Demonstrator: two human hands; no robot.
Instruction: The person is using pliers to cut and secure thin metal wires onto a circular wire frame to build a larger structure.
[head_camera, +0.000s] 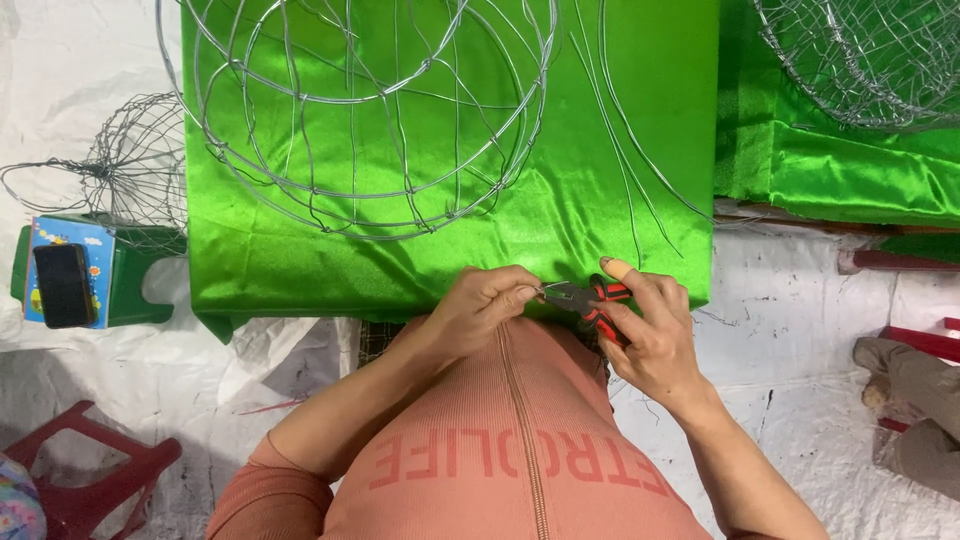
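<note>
Step in hand: a person at the lower centre of the frame works a short piece of thin silver wire with red-and-black-handled pliers, at the near edge of a counter draped in bright green satin cloth.
Left hand: fingers pinched together on the wire's end, just beside the plier nose.
Right hand: wrapped around the plier handles, the forefinger, capped with an orange wrap, stretched along the top.
Next move, by judgement: it calls for a firm squeeze and a steady twist while the left fingers keep clear of the tool's nose.
The wire: fine, pale and mostly hidden between fingers and tool; whether it is bent or cut cannot be told.
Centre top: a large round basket frame of silver wire lies on the cloth, with loose straight wires to its right.
Left edge: a small green plastic stool bearing a dark phone.
</note>
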